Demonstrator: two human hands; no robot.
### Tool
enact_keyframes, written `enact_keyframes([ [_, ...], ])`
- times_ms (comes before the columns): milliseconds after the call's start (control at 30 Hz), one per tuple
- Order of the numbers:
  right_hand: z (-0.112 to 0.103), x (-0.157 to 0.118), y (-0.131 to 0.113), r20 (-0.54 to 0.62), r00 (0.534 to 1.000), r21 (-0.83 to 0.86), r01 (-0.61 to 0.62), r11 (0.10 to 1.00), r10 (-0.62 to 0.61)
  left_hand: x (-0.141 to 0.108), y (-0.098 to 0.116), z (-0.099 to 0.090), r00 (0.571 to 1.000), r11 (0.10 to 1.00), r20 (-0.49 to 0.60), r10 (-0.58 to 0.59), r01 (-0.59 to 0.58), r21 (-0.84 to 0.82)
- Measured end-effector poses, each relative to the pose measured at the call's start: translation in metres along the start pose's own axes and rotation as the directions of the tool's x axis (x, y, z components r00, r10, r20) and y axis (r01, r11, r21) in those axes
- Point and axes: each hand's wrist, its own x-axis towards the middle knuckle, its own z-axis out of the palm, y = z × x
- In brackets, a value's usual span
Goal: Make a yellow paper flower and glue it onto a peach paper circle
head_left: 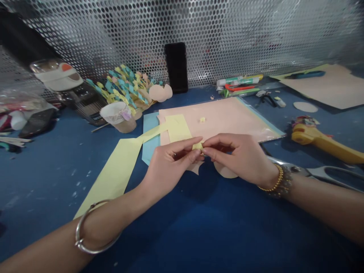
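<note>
Between my two hands is a small yellow paper piece (197, 146), pinched by the fingertips of both; its exact shape is partly hidden. My left hand (167, 163) comes in from the lower left, thumb and fingers closed on the piece. From the right, my right hand (239, 155) grips its other side with thumb and forefinger. Just beyond lies a pink paper sheet (222, 113) in a clear sleeve, with a tiny yellow paper bit (203, 120) and a yellow paper rectangle (178, 127) on it. A long yellow paper strip (116, 167) lies beside my left forearm.
Scissors (327, 172) lie by my right wrist, near a yellow-handled tool (327, 142). A paper cup (119, 117), star-topped paper sticks (125, 87) and a dark bottle (82, 100) stand at the left. A phone (176, 68) leans on the perforated metal panel (227, 41). Pens (241, 80) lie behind.
</note>
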Motion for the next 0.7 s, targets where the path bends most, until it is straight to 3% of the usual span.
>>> enact_keyframes([
  [267,0.0003,-0.0004,0.0005,-0.100,0.992,-0.061,0.074,0.995,-0.080,0.0029,0.0037,-0.0007,0.994,0.985,0.060,-0.089,0.097,-0.143],
  [700,-0.0007,-0.0004,-0.0007,-0.054,0.995,-0.026,0.078,0.997,-0.079,0.0031,0.0034,-0.0008,0.993,0.988,0.043,-0.113,0.116,-0.105],
])
